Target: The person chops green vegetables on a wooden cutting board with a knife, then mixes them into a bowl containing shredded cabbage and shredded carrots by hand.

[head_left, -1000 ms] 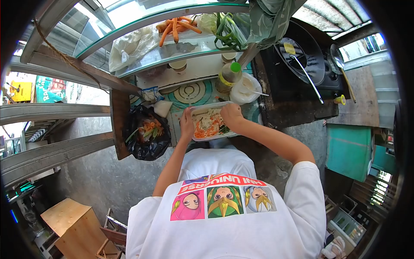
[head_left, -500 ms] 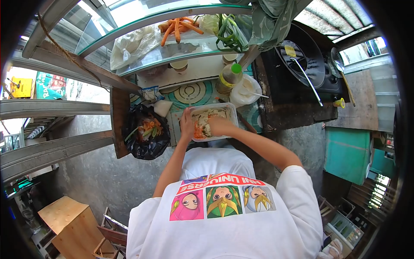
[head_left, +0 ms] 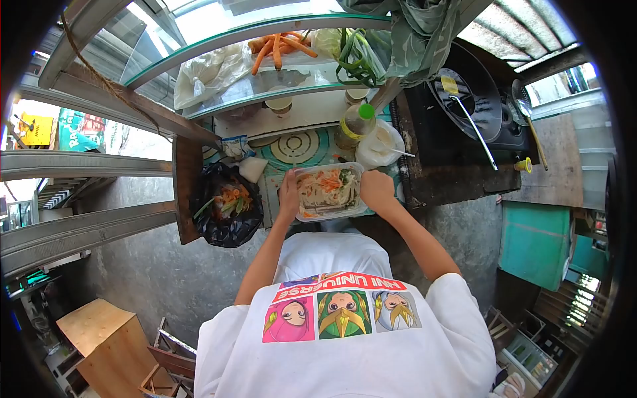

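A clear plastic container (head_left: 328,213) with pale mixture, orange shreds and some green bits sits at the table's near edge. My left hand (head_left: 289,194) grips its left side, fingers along the wall. On the opposite side, my right hand (head_left: 378,190) is closed at the rim. A black plastic bag (head_left: 229,229) holding orange and green scraps lies to the left. Behind the container's right corner stand a green-capped bottle (head_left: 353,127) and a white tub (head_left: 379,149) with a white handle sticking out.
A glass shelf (head_left: 292,79) with carrots (head_left: 277,50), green leaves and plastic bags crosses above the table. At right is a black stove (head_left: 431,142) with a pan (head_left: 488,113) and utensils. A small white packet (head_left: 252,169) lies beside the black bag.
My right hand has come out of the mixture and moved right to the container's rim. The orange shreds and green bits now lie differently, more toward the back. My left hand stays at the left side.
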A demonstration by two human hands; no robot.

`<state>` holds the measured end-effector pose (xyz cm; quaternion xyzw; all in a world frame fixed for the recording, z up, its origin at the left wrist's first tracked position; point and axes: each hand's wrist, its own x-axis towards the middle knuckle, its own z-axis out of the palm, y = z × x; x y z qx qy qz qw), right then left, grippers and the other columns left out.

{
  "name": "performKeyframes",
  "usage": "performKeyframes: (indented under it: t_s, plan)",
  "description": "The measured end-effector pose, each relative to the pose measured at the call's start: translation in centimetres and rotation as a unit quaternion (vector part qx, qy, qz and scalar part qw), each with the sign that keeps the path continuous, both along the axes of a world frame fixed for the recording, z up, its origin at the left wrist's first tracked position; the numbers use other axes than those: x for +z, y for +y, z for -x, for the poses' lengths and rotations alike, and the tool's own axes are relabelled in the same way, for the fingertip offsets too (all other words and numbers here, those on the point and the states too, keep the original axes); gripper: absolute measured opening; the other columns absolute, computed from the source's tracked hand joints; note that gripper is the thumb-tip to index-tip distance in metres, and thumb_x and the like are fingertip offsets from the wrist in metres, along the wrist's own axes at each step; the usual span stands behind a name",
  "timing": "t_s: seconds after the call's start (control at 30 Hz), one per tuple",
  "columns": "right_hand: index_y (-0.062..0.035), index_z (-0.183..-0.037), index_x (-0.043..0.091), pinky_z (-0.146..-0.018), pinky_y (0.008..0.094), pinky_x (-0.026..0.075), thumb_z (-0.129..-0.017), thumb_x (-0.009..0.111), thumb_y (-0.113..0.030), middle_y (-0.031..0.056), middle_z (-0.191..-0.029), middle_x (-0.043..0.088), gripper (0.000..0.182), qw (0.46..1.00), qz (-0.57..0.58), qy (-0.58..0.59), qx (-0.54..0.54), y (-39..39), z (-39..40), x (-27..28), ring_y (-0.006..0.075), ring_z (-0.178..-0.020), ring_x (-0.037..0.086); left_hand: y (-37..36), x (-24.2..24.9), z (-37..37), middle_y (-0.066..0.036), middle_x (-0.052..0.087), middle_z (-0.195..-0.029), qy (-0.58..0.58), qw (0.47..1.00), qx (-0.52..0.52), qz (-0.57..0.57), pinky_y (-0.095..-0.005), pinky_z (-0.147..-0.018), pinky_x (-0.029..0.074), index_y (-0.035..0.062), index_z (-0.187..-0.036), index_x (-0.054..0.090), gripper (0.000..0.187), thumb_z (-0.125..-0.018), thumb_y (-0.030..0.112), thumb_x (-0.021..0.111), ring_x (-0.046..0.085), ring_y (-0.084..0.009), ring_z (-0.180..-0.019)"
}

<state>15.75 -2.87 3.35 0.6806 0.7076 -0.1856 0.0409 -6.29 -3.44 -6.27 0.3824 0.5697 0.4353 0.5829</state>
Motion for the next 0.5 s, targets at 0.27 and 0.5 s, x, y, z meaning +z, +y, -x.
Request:
performKeyframes:
  t_s: [0.27, 0.5]
  plan:
    - [-0.005, -0.077, 0.068, -0.059, 0.0362, 0.054, -0.07, 0.06, -0.008, 0.0147, -0.077, 0.066, 0.011, 0.98, -0.077, -0.036, 0.18, -4.4, 7.7, -1.8, 0.0248, -0.07, 0.068, 0.1, -0.7, 0.1, -0.01, 0.058, -0.106, 0.034, 0.999, -0.003, -0.033, -0.0292, -0.09, 0.04, 0.0023, -0.113, 0.055, 0.052, -0.1, 0.046, 0.03, 0.054, -0.0178, -0.1]
    - [-0.0075, -0.067, 0.067, -0.057, 0.0381, 0.052, -0.069, 0.061, -0.01, 0.0118, -0.068, 0.065, 0.007, 0.979, -0.008, -0.052, 0.199, -1.3, 1.7, 0.4, 0.0246, -0.067, 0.067, -0.1, 0.3, 0.0, -0.01, 0.058, -0.106, 0.04, 0.999, -0.002, -0.019, -0.0297, -0.089, 0.04, 0.0025, -0.114, 0.055, 0.049, -0.1, 0.042, 0.031, 0.054, -0.0183, -0.1]
